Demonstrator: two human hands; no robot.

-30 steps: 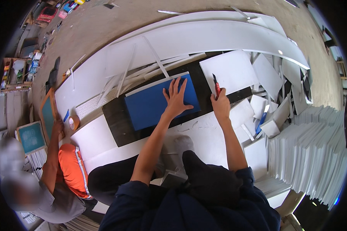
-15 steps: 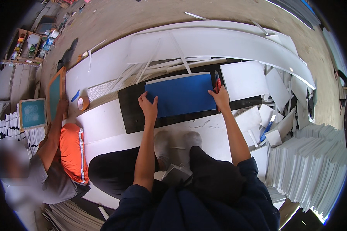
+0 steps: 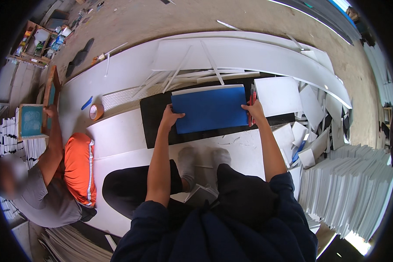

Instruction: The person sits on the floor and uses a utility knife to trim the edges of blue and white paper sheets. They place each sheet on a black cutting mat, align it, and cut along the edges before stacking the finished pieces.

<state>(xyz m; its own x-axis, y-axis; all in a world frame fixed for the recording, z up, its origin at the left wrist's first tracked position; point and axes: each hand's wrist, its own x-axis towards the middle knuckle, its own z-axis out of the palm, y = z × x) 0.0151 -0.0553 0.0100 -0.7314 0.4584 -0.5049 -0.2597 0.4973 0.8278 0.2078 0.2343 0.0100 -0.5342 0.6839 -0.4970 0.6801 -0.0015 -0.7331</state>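
A flat blue rectangular sheet (image 3: 209,109) lies over a white sheet (image 3: 205,89), whose far edge shows beyond it. Both rest on a black mat (image 3: 155,131). My left hand (image 3: 168,118) grips the blue sheet's left edge, its thumb on top. At the right edge my right hand (image 3: 256,112) is closed around a red utility knife (image 3: 251,105), and its thumb reaches the sheet's border. The knife points away from me, alongside the sheet. Part of its handle is hidden by my fingers.
White panels and offcut strips (image 3: 179,70) lie beyond the mat. To the right are a white square (image 3: 278,96), scraps, a blue knife (image 3: 300,148) and stacked white sheets (image 3: 345,187). Orange tape (image 3: 96,112) sits at left. A co-worker (image 3: 52,192) holds a wooden frame (image 3: 51,91).
My left hand has drawn its fingers in along the sheet's left edge. The co-worker's arm and wooden frame have shifted left. The whole view has tilted slightly.
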